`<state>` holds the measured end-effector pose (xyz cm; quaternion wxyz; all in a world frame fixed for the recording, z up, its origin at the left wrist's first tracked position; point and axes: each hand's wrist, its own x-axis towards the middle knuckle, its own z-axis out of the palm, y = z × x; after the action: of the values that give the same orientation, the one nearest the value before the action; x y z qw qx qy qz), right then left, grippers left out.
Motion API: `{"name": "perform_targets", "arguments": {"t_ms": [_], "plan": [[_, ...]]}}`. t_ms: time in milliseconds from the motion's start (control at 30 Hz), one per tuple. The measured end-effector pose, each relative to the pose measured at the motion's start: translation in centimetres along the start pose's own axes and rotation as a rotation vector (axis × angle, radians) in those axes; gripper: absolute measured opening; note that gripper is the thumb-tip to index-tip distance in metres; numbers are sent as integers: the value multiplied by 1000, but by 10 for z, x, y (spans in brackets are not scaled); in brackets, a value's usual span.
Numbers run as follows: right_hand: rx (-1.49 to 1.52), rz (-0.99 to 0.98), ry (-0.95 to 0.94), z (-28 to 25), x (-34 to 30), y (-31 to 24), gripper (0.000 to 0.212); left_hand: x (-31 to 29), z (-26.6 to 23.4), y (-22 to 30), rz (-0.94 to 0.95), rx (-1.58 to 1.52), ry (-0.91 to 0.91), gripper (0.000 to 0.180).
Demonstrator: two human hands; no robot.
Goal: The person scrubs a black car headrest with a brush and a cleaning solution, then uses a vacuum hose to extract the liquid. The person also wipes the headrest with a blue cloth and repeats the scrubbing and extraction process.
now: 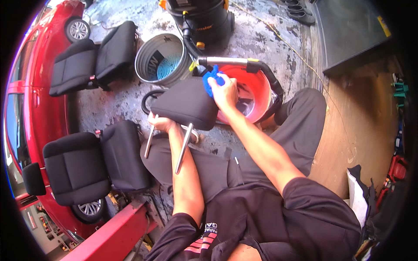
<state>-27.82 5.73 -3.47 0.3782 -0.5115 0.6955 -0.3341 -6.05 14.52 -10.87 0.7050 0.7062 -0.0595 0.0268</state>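
Observation:
A black fabric car headrest (185,102) is held over my lap, its two metal posts pointing back toward me. My left hand (162,123) grips it from below, at the end where the posts come out. In my right hand (224,92) is a bunched blue cloth (211,81), pressed against the right edge of the headrest. The fingers are closed round the cloth. Just beyond that hand stands a red bucket (261,89) with dark items inside that I cannot make out.
A black vacuum hose and metal wand (226,60) lie across the bucket, joined to a black vacuum (198,24). Beside it is a grey bucket (150,56) with a blue grid. Black car seats (76,167) stand at left near a red car (43,95). A red beam (113,235) juts in below.

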Motion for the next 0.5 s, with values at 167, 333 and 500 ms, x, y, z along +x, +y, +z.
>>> {"name": "perform_targets", "arguments": {"t_ms": [167,333,500], "plan": [[135,-202,43,-31,-94,13,58,11,-12,-10,96,89,-124,35],[367,246,-75,20,-8,94,52,0,-4,12,-234,-366,-282,35],[917,805,2,54,-16,114,67,2,1,0,-125,-232,-195,35]]}}
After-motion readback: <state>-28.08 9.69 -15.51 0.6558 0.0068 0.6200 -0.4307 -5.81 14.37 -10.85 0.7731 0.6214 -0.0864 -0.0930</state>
